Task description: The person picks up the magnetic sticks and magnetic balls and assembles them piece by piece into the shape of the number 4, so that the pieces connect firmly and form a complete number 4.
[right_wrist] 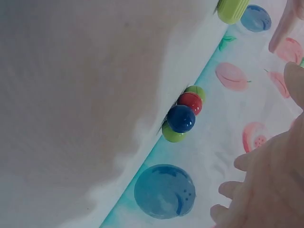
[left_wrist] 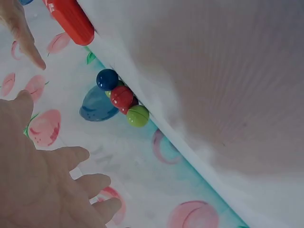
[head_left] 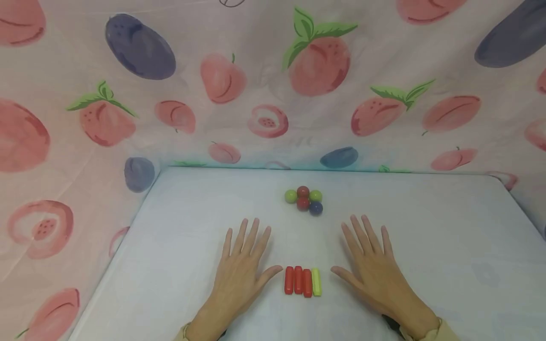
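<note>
My left hand (head_left: 239, 279) lies palm down with fingers spread, left of a row of short sticks. My right hand (head_left: 375, 279) mirrors it on the other side, also spread and holding nothing. Between the thumbs lie three red sticks (head_left: 298, 280) and one yellow-green stick (head_left: 316, 282), side by side. Farther back, a cluster of small glossy balls sits together: two red balls (head_left: 303, 203), two green balls (head_left: 291, 196) and a blue ball (head_left: 315, 208). Both wrist views show the cluster too, with a blue ball (right_wrist: 181, 118) in front in the right one.
A white table (head_left: 192, 199) carries everything. Behind it and along its left side hangs a fruit-print cloth (head_left: 264, 85). The table's back edge runs a little beyond the balls.
</note>
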{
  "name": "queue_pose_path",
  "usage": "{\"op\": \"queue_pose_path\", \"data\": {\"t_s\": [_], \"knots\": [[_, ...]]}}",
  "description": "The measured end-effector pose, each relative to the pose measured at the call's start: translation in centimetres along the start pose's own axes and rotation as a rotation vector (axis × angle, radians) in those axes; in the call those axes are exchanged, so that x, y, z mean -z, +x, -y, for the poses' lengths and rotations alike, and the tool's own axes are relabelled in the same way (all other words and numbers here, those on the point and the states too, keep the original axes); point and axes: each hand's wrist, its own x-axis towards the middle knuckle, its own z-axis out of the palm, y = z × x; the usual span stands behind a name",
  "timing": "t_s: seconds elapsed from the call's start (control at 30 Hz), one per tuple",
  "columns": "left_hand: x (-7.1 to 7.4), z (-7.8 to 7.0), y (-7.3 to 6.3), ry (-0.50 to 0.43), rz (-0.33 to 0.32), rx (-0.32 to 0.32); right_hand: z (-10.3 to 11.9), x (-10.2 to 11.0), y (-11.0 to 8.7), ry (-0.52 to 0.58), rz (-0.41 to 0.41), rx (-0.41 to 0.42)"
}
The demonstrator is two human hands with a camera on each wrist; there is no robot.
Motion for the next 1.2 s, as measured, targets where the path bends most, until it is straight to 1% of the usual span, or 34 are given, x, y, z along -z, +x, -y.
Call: {"op": "queue_pose_path", "data": {"t_s": [0.27, 0.53, 0.73, 0.93, 1.0, 1.2], "knots": [[0.3, -0.1, 0.0, 0.0, -0.003, -0.015, -0.1, 0.2, 0.4, 0.008, 0.018, 0.002], [0.4, -0.3, -0.1, -0.025, 0.001, -0.02, -0.3, 0.2, 1.0, 0.026, -0.013, 0.03], [0.4, -0.4, 0.0, -0.026, -0.009, -0.035, -0.6, 0.2, 1.5, 0.021, -0.025, 0.043], [0.6, -0.5, 0.0, -0.044, -0.018, -0.034, -0.7, 0.2, 2.0, 0.037, -0.028, 0.05], [0.6, -0.6, 0.0, -0.063, -0.012, -0.028, -0.7, 0.2, 2.2, 0.041, -0.02, 0.048], [0.6, -0.9, -0.1, -0.139, 0.037, -0.015, -0.6, 0.3, 2.8, 0.05, 0.017, 0.036]]}}
